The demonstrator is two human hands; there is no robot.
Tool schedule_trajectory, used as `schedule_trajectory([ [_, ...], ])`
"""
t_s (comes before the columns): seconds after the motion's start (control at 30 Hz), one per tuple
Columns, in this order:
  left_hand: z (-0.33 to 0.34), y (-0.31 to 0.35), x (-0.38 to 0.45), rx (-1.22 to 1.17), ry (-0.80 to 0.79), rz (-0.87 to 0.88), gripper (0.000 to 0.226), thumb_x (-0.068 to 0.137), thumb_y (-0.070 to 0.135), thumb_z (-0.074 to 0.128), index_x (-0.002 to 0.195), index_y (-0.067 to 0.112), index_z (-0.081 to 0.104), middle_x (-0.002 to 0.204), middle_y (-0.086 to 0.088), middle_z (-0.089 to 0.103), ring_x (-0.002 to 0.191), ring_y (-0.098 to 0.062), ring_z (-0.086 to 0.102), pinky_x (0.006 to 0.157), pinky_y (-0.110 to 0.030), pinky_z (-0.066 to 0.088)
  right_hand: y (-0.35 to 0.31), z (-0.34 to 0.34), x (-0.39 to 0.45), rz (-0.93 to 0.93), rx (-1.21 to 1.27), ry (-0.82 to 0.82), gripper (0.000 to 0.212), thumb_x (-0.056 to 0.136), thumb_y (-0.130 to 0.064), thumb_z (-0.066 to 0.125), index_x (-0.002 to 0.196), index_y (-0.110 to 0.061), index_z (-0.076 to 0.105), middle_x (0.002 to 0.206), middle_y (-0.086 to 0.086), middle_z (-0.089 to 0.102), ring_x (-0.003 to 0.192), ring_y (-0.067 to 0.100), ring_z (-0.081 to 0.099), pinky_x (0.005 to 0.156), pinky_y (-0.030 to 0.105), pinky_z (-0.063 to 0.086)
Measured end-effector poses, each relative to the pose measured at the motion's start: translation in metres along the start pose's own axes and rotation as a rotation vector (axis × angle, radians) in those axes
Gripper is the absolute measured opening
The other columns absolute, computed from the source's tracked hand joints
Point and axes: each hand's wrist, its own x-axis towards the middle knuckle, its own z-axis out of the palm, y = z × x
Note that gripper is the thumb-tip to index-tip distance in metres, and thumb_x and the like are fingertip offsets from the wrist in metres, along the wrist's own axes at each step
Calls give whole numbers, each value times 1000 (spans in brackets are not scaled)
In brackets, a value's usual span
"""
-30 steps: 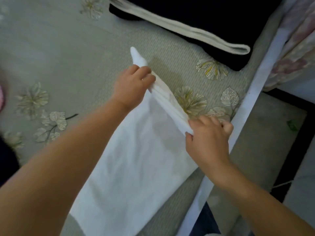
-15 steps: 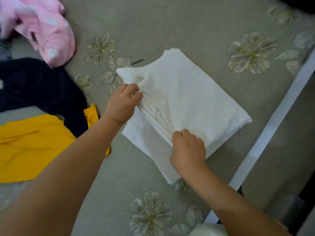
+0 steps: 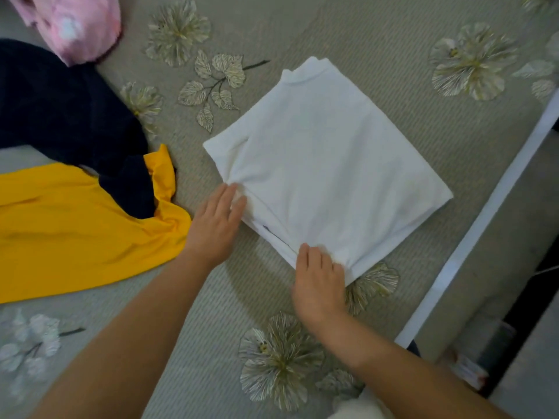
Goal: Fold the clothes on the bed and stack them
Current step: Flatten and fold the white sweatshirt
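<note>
- Where the grey floral bedspread (image 3: 302, 28) fills mid-frame, lies folded: white garment (image 3: 326, 164).
- Left hand (image 3: 216, 220): flat, fingers straight, touching its lower-left edge.
- Right hand (image 3: 319, 282): pinching its bottom corner.
- Left of frame: yellow garment (image 3: 75, 225), navy garment (image 3: 60, 116), pink garment (image 3: 75, 22).

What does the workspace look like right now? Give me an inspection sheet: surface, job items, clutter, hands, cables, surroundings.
Surface: bed cover, grey-green with a floral print.
Job's things: white garment folded into a rough square, lying flat; yellow garment unfolded at left, with a dark navy garment lying partly over it; pink garment bunched at the top left corner.
Clutter: nothing seen.
Hands: left hand, fingers straight, touches the white garment's near left edge; right hand pinches its near corner.
Cables: nothing certain; a thin pale line at the right edge.
Surroundings: white bed edge at right, floor beyond.
</note>
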Motion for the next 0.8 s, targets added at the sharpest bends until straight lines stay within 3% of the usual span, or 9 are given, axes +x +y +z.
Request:
schedule_trajectory([
  [0.13,5,-1,6,13,98,201,46,68,-6,60,113,-12,55,116,-35,55,105,-52,54,80,-64,43,-10,-12,-7,84,87,208,85,41,-37,88,115,-3,62,114,15,63,100,33,63,81,47,50],
  [0.2,9,2,11,-19,45,217,56,70,-7,59,124,-10,47,127,-33,48,115,-50,47,91,-62,39,-16,-2,0,52,45,154,100,61,-45,78,139,-3,34,149,20,22,136,42,21,105,60,14],
  [0.27,19,6,14,-10,-78,177,68,84,1,47,142,3,11,150,-22,18,139,-36,17,113,-44,12,-14,13,13,71,6,74,97,85,-49,54,140,-10,-16,141,13,-33,128,36,-31,101,56,-22],
  [0.33,29,8,16,3,-171,110,70,91,12,38,144,12,-8,155,-9,-5,143,-23,-6,113,-32,-9,-4,25,17,97,-51,129,93,80,-54,57,141,-14,-1,150,14,-9,137,34,-8,112,52,-3],
  [0.43,30,13,17,2,-187,86,72,89,14,41,146,11,-3,155,-8,-5,143,-22,-6,112,-32,-10,3,28,15,99,-39,195,86,50,-58,78,122,-15,57,129,11,55,119,26,53,94,46,45],
  [0.53,24,12,22,21,-104,138,72,75,13,66,138,1,32,144,-20,33,134,-36,30,110,-46,21,14,34,19,68,-46,276,77,47,-40,87,116,-13,63,124,13,60,113,27,58,92,45,47],
  [0.6,23,13,23,5,-13,187,71,52,10,83,117,-6,58,119,-26,58,109,-43,56,88,-56,44,18,34,21,21,-56,346,56,59,-9,78,114,-11,64,122,14,60,112,27,59,86,49,49],
  [0.7,22,13,26,28,54,228,61,55,17,82,108,-6,64,110,-24,64,99,-41,63,78,-57,49,25,22,21,-54,-88,383,52,67,0,36,108,-8,68,118,14,63,108,26,61,84,47,50],
  [0.8,22,9,32,30,107,272,57,54,24,84,102,-3,67,104,-21,67,93,-38,66,76,-56,50,31,2,24,-104,-87,328,39,64,-3,54,99,-3,71,109,14,67,101,24,65,83,38,53],
])
